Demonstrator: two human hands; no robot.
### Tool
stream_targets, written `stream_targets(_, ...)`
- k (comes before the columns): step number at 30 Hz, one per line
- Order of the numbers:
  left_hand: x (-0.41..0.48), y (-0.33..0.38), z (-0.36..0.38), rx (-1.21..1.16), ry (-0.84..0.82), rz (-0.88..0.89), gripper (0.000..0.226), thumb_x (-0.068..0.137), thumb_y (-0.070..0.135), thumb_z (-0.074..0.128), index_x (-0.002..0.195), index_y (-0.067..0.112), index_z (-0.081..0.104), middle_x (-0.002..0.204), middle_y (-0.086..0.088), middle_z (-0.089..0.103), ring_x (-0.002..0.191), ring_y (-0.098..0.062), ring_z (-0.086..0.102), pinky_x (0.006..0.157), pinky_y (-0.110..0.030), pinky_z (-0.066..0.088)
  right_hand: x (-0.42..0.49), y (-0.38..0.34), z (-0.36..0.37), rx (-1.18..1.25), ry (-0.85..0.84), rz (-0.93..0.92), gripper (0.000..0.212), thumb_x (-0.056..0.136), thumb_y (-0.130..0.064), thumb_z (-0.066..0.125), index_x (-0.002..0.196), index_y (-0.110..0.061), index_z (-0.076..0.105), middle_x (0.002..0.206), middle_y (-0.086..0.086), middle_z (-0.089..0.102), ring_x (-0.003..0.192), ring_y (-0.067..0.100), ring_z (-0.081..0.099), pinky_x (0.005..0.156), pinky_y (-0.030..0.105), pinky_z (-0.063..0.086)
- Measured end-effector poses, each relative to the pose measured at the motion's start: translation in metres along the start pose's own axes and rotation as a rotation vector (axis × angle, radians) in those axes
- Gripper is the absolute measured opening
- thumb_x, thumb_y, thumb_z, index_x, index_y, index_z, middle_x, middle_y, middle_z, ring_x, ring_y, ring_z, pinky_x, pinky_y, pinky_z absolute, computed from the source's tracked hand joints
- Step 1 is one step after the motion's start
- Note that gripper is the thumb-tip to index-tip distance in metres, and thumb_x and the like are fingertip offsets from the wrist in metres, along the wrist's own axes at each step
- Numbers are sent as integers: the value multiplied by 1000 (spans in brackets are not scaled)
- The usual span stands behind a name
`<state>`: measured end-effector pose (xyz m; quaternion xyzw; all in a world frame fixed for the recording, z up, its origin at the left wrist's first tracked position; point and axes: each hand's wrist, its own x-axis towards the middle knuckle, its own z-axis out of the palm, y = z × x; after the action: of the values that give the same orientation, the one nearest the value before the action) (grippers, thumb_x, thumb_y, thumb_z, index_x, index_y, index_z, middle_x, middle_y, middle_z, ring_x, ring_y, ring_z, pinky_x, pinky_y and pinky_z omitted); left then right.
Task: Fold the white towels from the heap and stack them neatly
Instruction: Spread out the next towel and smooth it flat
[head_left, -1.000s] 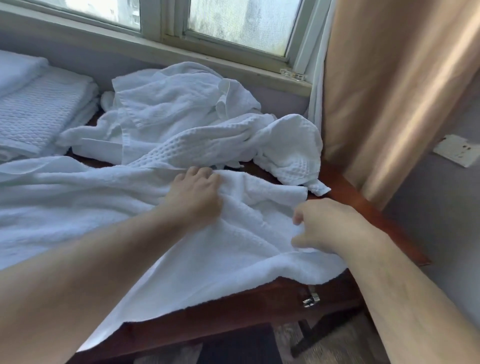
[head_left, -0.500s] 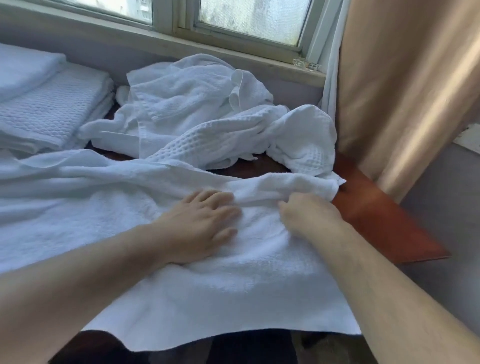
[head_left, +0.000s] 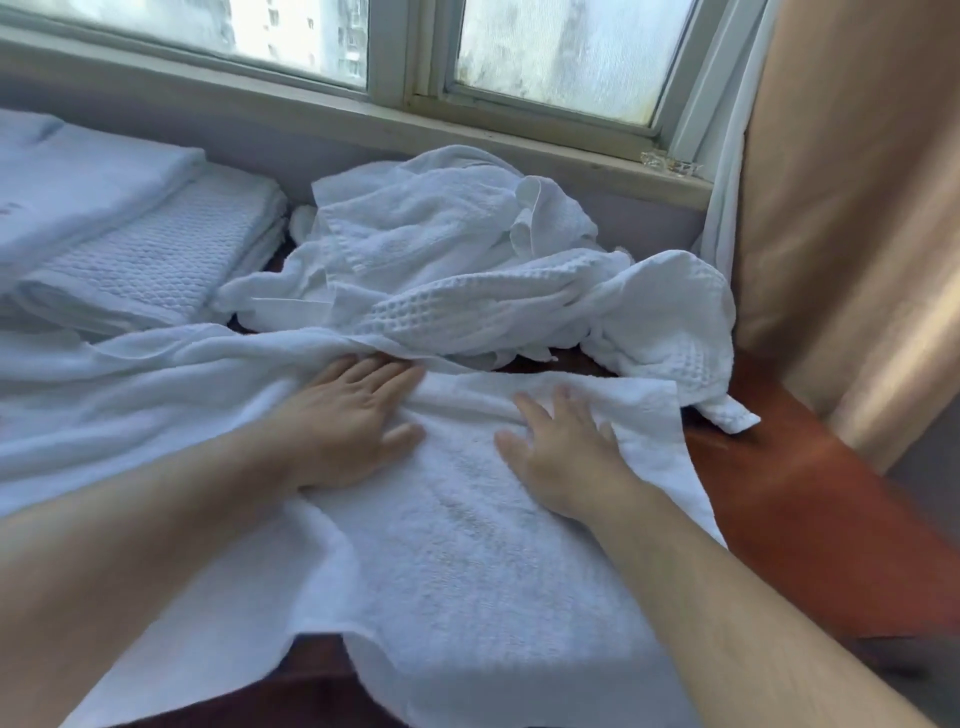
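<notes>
Both hands, the left hand (head_left: 345, 415) and the right hand (head_left: 563, 452), lie flat with straight fingers on the towel (head_left: 467, 545) spread on the surface (head_left: 810, 499), with the heap (head_left: 467, 270) just behind and the stack (head_left: 130, 244) at the far left.

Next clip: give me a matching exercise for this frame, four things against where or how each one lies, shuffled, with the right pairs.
Things:
1. spread towel
2. heap
3. folded stack
4. curtain

States:
A. crumpled, at the back in the middle
B. hanging at the right edge
C. pressed flat under the left hand and right hand
D. laid neatly at the far left

Pairs: 1-C, 2-A, 3-D, 4-B
</notes>
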<state>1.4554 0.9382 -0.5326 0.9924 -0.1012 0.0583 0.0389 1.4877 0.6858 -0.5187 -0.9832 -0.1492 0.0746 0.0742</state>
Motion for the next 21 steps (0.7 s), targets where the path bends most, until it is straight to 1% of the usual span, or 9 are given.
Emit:
stream_targets(2,8,-16,1,6,4,10,85,83,73,9,159,35,0,167,12,4,151,-5,-4,112,-17,-21,19,-2,7,-16,12,-8,68,100,-64,20,160,-35,5,168,7,-14,153,27,-16,123,52,-5)
stream_targets(4,19,-25,5,3,11,7,85,83,73,9,158,36,-2,166,13,4,150,-4,-4,104,-11,-27,38,0,10,-24,30,-3,70,98,-66,17,160,-34,3,168,6,-13,154,27,-15,123,52,-5)
stream_targets(10,61,-33,10,-13,25,-19,85,83,71,10,159,33,-3,167,11,4,151,-8,-2,117,-24,-12,96,15,5,-90,82,-25,74,94,-72,16,159,-39,3,169,-1,-6,154,25,-2,123,50,2)
stream_targets(12,69,-30,11,-4,39,-27,82,88,67,15,159,31,-1,167,9,6,152,-10,0,123,-31,-6,108,22,1,-61,104,-47,71,94,-70,19,158,-42,4,169,-5,-4,154,23,0,123,48,2)
stream_targets(14,69,-24,10,6,50,-32,77,94,61,22,160,28,1,167,9,8,152,-11,2,124,-35,-2,109,27,0,-33,127,-54,69,95,-68,22,158,-43,8,169,-7,-1,154,24,2,124,45,3)
stream_targets(16,60,-16,7,5,70,-31,75,96,58,26,160,26,4,167,8,10,151,-12,4,123,-34,-2,100,30,4,-29,150,-34,71,95,-68,24,158,-40,11,169,-3,1,154,27,2,124,45,5)
stream_targets(17,52,-9,6,2,75,-23,75,96,58,27,160,25,5,166,7,11,151,-12,5,122,-33,-4,91,32,6,-21,147,-24,74,93,-70,23,159,-37,9,169,-1,1,154,28,0,124,44,4)
stream_targets(19,33,7,4,-31,76,15,73,98,58,29,160,26,7,166,5,10,150,-12,3,117,-27,-11,70,40,8,-1,127,-41,85,88,-75,19,160,-32,2,169,-1,-2,154,24,-6,125,43,2)
stream_targets(21,11,24,3,-103,43,60,68,100,57,30,160,28,11,167,4,9,151,-11,0,116,-24,-11,46,54,9,8,95,-69,92,83,-79,14,160,-31,-1,168,-6,-5,154,18,-10,124,40,1)
